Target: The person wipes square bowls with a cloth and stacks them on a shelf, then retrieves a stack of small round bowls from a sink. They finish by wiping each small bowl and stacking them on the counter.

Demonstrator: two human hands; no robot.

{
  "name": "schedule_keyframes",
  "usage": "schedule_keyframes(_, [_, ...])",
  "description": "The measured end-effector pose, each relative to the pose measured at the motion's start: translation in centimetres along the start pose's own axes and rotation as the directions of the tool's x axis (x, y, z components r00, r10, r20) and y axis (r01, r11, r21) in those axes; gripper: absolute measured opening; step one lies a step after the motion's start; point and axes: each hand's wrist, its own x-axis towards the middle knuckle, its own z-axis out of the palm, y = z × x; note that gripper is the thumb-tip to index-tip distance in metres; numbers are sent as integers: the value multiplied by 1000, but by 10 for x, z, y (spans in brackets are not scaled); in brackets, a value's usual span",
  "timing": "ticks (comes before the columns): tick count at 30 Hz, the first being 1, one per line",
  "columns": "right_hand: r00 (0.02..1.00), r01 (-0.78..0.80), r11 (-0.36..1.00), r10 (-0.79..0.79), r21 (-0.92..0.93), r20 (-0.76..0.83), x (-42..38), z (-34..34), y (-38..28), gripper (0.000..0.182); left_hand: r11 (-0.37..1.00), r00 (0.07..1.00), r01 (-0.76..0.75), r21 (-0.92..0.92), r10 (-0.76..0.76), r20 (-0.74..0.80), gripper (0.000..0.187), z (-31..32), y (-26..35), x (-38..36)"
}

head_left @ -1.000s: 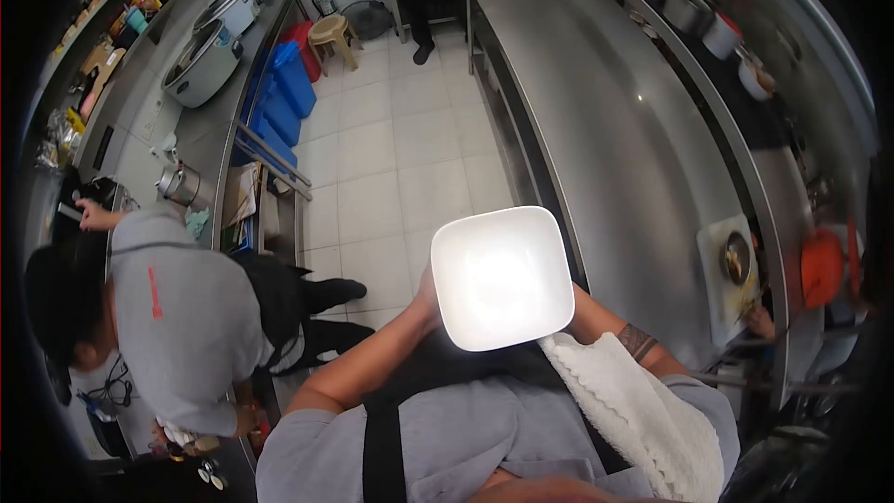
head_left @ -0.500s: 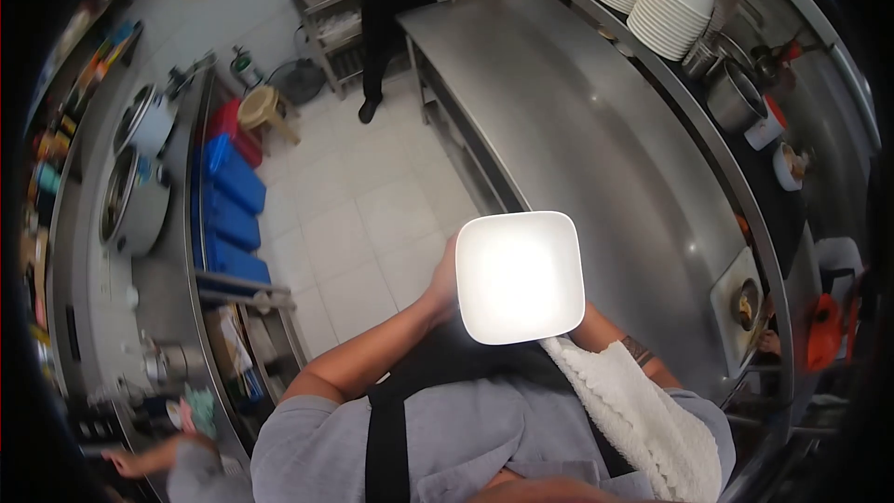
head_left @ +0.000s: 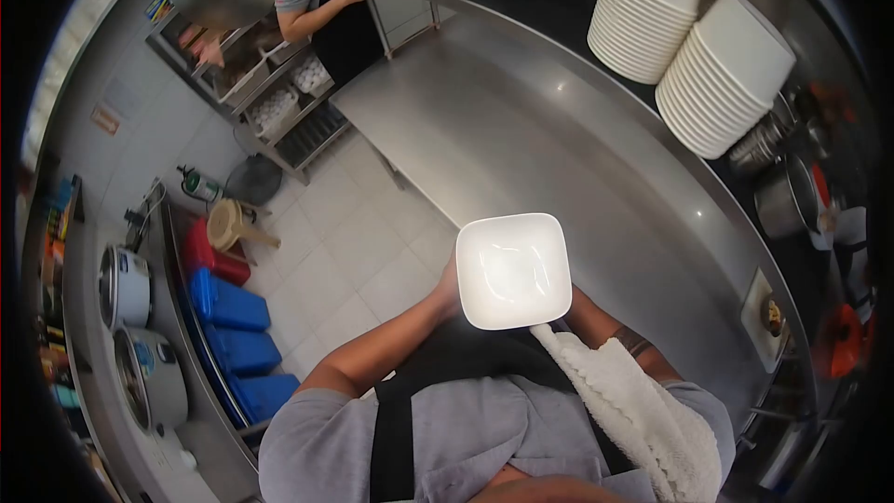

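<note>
A white square bowl (head_left: 514,272) is held up in front of my chest, its inside facing me. My left hand (head_left: 450,279) closes on its left side, with the fingers hidden behind the bowl. My right forearm (head_left: 596,319) reaches behind the bowl's right side, and that hand is out of sight. A white towel (head_left: 619,391) lies over my right shoulder. Its narrow end runs up to the bowl's lower edge, where I lose sight of it.
A steel table (head_left: 521,121) stretches ahead and right. Stacked white bowls (head_left: 643,19) stand on the shelf above it, with a metal pot (head_left: 784,196) farther right. Blue bins (head_left: 231,303), a stool (head_left: 228,225) and cookers (head_left: 154,377) line the left. A co-worker (head_left: 321,14) stands at the back.
My view has swung to the right and up, bringing in more of the shelf stacks and the co-worker. The bowl stays before my chest, its inside now less glaring.
</note>
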Motion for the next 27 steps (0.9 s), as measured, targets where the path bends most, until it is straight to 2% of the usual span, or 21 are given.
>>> schedule_keyframes(2, [1000,19,999,-19,26,-17,32,9,-12,44,1000,999,25,12,-26,27,64,-15,22,31])
schedule_keyframes(3, [999,36,999,-35,27,-27,46,14,-18,44,997,997,73,-27,-74,-10,64,-21,32,46])
schedule_keyframes(5, [985,153,986,-158,-65,-72,74,21,-25,33,989,990,134,-58,-136,-27,64,-37,52,76])
schedule_keyframes(8, [969,208,977,-212,-43,-129,116,30,-32,34,983,983,180,32,-181,33,65,-67,78,126])
schedule_keyframes(10, [951,255,966,-256,-29,-176,140,35,-32,34,954,959,278,112,-282,26,65,-84,98,151])
schedule_keyframes(11, [938,282,959,-281,-23,-203,153,39,-33,34,944,950,297,140,-307,55,65,-91,109,165])
schedule_keyframes(13, [910,335,942,-329,-19,-252,176,52,-38,34,960,944,241,145,-266,193,62,-105,134,193])
schedule_keyframes(20, [796,488,871,-471,-57,-380,246,89,-34,35,901,830,331,281,-419,367,49,-172,178,276])
schedule_keyframes(22, [757,531,843,-517,-86,-400,260,97,-34,36,871,736,449,200,-488,470,46,-181,192,295])
schedule_keyframes(23, [737,547,831,-537,-105,-411,262,105,-36,36,861,717,460,218,-505,480,46,-176,204,296])
schedule_keyframes(24, [725,554,826,-538,-99,-430,264,112,-37,36,854,699,495,162,-501,510,46,-173,214,294])
schedule_keyframes(26, [785,545,809,-399,221,-474,259,150,-56,39,831,674,543,115,-514,531,46,-179,218,302])
schedule_keyframes(27, [780,548,804,-392,231,-488,256,163,-61,39,851,659,507,135,-484,575,47,-191,206,316])
